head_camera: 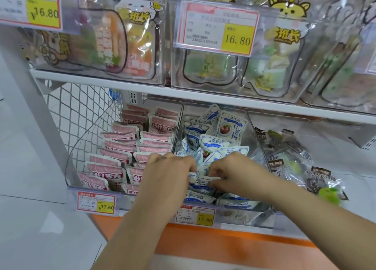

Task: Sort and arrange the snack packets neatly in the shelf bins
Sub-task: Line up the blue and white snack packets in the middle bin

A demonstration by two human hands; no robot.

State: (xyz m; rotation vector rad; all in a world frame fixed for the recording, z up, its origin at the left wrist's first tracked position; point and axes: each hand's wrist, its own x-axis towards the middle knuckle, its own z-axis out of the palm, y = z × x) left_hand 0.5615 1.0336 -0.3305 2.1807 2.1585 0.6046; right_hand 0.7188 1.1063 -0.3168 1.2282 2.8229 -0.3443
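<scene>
plum packets (215,141) in middle bin (247,115) | stacked packets (130,147) left

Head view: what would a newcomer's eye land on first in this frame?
The left hand and right hand meet low in the centre, both pinching a blue-and-white packet at the front of the jumbled middle bin. To their left, pink packets stand in tidy rows. On the shelf above, a yellow 16.80 price tag stands out.

Price tags (237,39): 16.80, 17.60, 17.80; blue packets (215,141): 三蒸三晒.
</scene>
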